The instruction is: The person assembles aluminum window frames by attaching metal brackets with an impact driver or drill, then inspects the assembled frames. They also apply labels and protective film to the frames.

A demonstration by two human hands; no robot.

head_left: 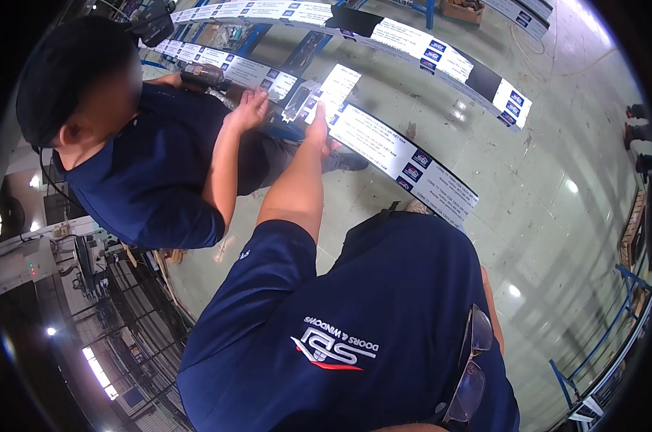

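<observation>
My left hand (317, 131) reaches forward, its fingers closed around a long profile (405, 157) wrapped in white printed film. A short film-covered profile piece (338, 85) lies crosswise just beyond my fingertips, with a cut, hollow-looking end (297, 104) beside my thumb. My fingers partly hide where the pieces meet. On my right side only a strip of forearm (490, 306) shows past my shirt; the right hand itself is out of sight. Close on the left, a co-worker's hand (250, 109) touches the same area of the profile, and a power drill (202, 75) is at their other hand.
A second long film-wrapped profile (434, 54) runs parallel farther out, above blue stands (308, 50). A cardboard box (461, 12) sits at the top. To the right are a blue frame rack (592, 345) and another person's feet (637, 137). The co-worker (139, 158) stands close at left.
</observation>
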